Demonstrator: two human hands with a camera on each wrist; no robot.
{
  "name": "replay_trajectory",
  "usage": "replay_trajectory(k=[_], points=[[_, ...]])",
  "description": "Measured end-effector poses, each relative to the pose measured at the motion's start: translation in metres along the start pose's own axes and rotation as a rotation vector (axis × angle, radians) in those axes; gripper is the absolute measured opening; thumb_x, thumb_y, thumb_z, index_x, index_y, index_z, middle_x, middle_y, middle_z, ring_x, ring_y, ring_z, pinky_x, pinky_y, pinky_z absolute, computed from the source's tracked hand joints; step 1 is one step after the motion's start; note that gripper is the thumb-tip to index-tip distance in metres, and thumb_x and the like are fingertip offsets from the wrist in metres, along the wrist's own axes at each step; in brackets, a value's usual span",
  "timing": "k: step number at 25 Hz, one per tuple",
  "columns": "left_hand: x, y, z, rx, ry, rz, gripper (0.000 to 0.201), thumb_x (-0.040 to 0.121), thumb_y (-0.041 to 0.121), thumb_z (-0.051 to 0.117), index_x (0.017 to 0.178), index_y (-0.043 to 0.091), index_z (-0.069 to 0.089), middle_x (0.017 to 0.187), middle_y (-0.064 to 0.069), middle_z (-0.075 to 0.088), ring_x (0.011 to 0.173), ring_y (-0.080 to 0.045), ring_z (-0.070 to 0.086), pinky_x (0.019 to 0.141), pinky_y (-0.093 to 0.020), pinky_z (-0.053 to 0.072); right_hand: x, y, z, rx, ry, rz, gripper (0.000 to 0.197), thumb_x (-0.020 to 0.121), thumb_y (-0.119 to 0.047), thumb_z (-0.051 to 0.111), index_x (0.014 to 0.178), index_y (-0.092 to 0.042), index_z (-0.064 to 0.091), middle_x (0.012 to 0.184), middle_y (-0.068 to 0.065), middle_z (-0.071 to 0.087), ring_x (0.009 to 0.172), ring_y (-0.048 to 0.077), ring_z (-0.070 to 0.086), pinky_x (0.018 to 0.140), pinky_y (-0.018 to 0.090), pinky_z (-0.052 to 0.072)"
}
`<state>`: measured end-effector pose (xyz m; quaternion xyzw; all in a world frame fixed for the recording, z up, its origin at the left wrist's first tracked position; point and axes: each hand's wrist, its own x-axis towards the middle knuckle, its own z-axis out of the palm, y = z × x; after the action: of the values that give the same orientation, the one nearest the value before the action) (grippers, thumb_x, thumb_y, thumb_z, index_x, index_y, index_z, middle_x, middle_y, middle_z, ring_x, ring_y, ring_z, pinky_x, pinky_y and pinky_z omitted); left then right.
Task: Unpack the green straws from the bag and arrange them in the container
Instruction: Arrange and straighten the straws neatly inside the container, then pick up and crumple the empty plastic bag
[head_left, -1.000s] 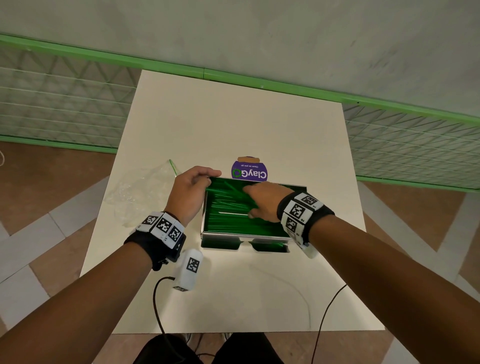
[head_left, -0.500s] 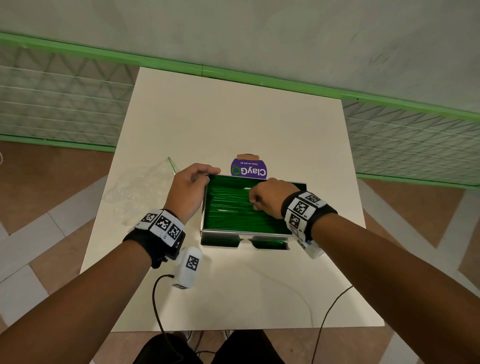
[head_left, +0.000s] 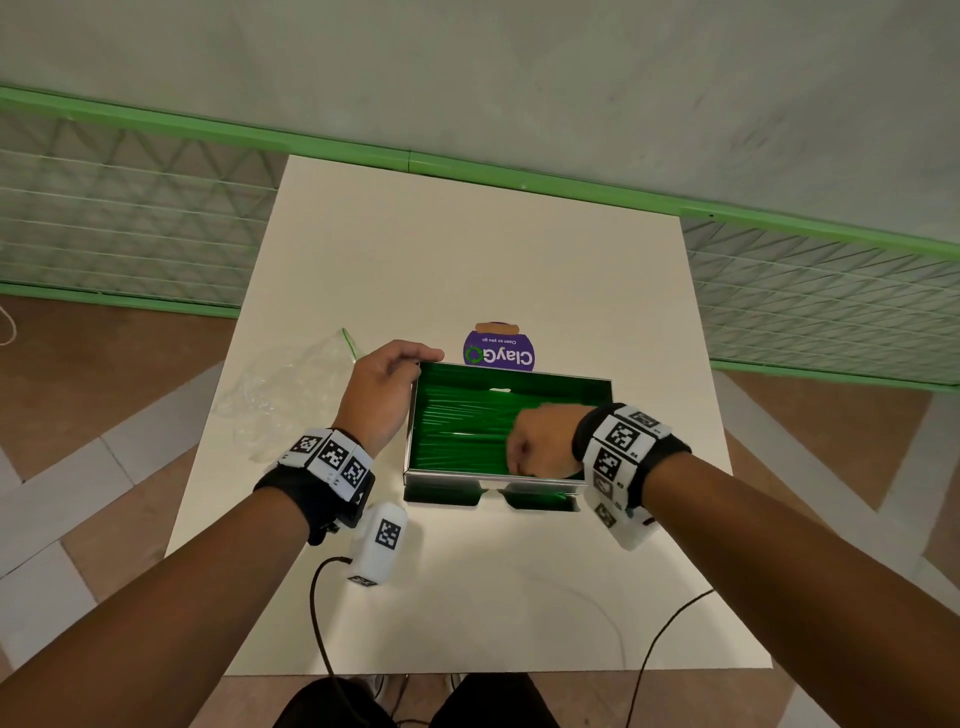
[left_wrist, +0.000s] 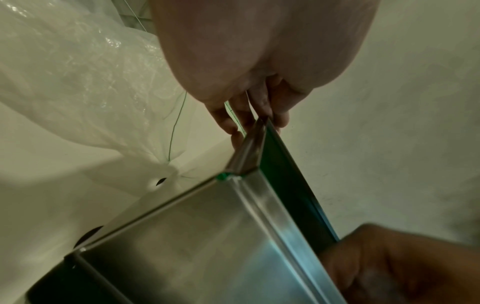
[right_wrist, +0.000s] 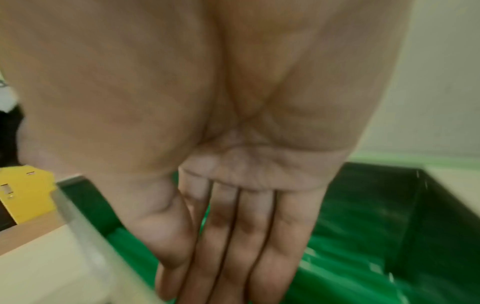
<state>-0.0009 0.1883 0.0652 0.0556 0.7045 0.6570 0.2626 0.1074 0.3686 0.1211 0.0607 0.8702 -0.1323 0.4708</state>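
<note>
A shiny metal container (head_left: 447, 474) stands mid-table, filled with green straws (head_left: 457, 431) lying left to right. My left hand (head_left: 387, 387) grips its far left corner; in the left wrist view the fingers (left_wrist: 259, 107) curl over the container's rim (left_wrist: 262, 144). My right hand (head_left: 540, 441) is inside the container at the near right. In the right wrist view its fingers (right_wrist: 233, 246) are straight and together, pointing down onto the straws (right_wrist: 350, 267). The crumpled clear bag (head_left: 283, 395) lies on the table left of my left hand, also seen as the bag (left_wrist: 78, 82).
A purple ClayGo label (head_left: 500, 351) lies just behind the container. A white tagged device (head_left: 379, 540) with a black cable lies near my left wrist. The white table (head_left: 467, 249) ends at a green railing behind. A yellow object (right_wrist: 26, 195) shows beside the container.
My right hand has slid from the middle of the straws toward the near right of the container. The crossed straws now lie more parallel. My left hand has kept its hold on the corner.
</note>
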Motion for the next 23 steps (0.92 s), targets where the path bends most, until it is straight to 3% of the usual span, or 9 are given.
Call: replay_trajectory(k=[3, 7, 9, 13, 16, 18, 19, 21, 23], points=[[0.001, -0.001, 0.000, 0.018, -0.004, -0.003, 0.036, 0.092, -0.011, 0.041, 0.103, 0.002, 0.074, 0.101, -0.002, 0.075, 0.081, 0.005, 0.069, 0.070, -0.009, 0.050, 0.004, 0.004, 0.005, 0.080, 0.098, -0.022, 0.033, 0.103, -0.022, 0.047, 0.131, -0.022, 0.065, 0.137, 0.001, 0.062, 0.122, 0.024, 0.059, 0.104, 0.034, 0.045], [-0.005, 0.003, 0.005, 0.039, 0.020, -0.005, 0.036, 0.093, -0.012, 0.041, 0.103, 0.001, 0.073, 0.100, -0.002, 0.075, 0.078, 0.005, 0.069, 0.066, -0.008, 0.050, 0.000, 0.014, 0.004, 0.265, 0.262, -0.046, 0.029, 0.103, -0.022, 0.049, 0.126, -0.020, 0.065, 0.127, 0.002, 0.066, 0.115, 0.021, 0.062, 0.095, 0.028, 0.046], [-0.004, 0.004, 0.008, 0.068, 0.060, -0.005, 0.034, 0.093, -0.009, 0.043, 0.100, 0.005, 0.073, 0.099, 0.000, 0.076, 0.083, -0.005, 0.070, 0.069, -0.014, 0.054, -0.001, 0.015, 0.009, 0.220, 0.272, -0.039, 0.029, 0.102, -0.022, 0.050, 0.127, -0.019, 0.065, 0.126, 0.004, 0.067, 0.114, 0.022, 0.063, 0.095, 0.029, 0.047], [-0.008, -0.001, 0.012, 0.153, 0.046, 0.002, 0.035, 0.092, -0.004, 0.045, 0.100, 0.016, 0.072, 0.106, 0.002, 0.076, 0.097, -0.019, 0.071, 0.087, -0.040, 0.059, -0.008, 0.005, 0.015, 0.346, 0.412, -0.095, 0.025, 0.102, -0.021, 0.050, 0.121, -0.020, 0.067, 0.119, 0.000, 0.069, 0.108, 0.017, 0.064, 0.098, 0.033, 0.051], [-0.014, 0.003, -0.024, 0.302, 0.080, 0.256, 0.038, 0.090, -0.004, 0.050, 0.110, 0.025, 0.064, 0.121, 0.005, 0.068, 0.117, -0.013, 0.062, 0.105, -0.034, 0.049, -0.022, -0.018, 0.010, 0.534, 0.549, -0.187, 0.018, 0.101, -0.023, 0.053, 0.110, -0.024, 0.068, 0.102, -0.009, 0.069, 0.094, 0.007, 0.065, 0.092, 0.032, 0.055], [-0.005, -0.002, -0.070, 0.512, 0.207, 0.360, 0.039, 0.087, 0.006, 0.058, 0.122, 0.022, 0.060, 0.134, 0.001, 0.059, 0.129, -0.019, 0.053, 0.114, -0.043, 0.039, -0.031, -0.044, 0.003, 0.637, 0.601, -0.252, 0.015, 0.100, -0.025, 0.056, 0.108, -0.026, 0.068, 0.093, -0.007, 0.070, 0.086, 0.008, 0.066, 0.084, 0.029, 0.057], [0.002, -0.008, -0.095, 0.655, 0.258, 0.286, 0.046, 0.085, 0.017, 0.063, 0.130, 0.022, 0.055, 0.143, -0.001, 0.052, 0.136, -0.024, 0.046, 0.117, -0.050, 0.031, -0.033, -0.058, -0.001, 0.665, 0.618, -0.281, 0.014, 0.100, -0.026, 0.057, 0.107, -0.028, 0.069, 0.091, -0.005, 0.070, 0.083, 0.011, 0.066, 0.081, 0.028, 0.058], [0.015, -0.027, -0.133, 1.020, 0.225, -0.060, 0.079, 0.079, 0.049, 0.070, 0.148, 0.028, 0.036, 0.160, -0.003, 0.028, 0.150, -0.031, 0.023, 0.121, -0.055, 0.015, -0.032, -0.086, -0.008, 0.670, 0.639, -0.330, 0.013, 0.099, -0.025, 0.059, 0.105, -0.029, 0.069, 0.090, -0.003, 0.069, 0.081, 0.016, 0.065, 0.078, 0.028, 0.057], [0.017, -0.052, -0.153, 1.164, 0.125, -0.332, 0.084, 0.076, 0.060, 0.070, 0.148, 0.037, 0.032, 0.162, -0.004, 0.025, 0.150, -0.034, 0.022, 0.119, -0.054, 0.016, -0.024, -0.115, -0.017, 0.629, 0.644, -0.358, 0.014, 0.098, -0.026, 0.059, 0.107, -0.030, 0.069, 0.092, -0.007, 0.069, 0.080, 0.015, 0.065, 0.078, 0.027, 0.055]])
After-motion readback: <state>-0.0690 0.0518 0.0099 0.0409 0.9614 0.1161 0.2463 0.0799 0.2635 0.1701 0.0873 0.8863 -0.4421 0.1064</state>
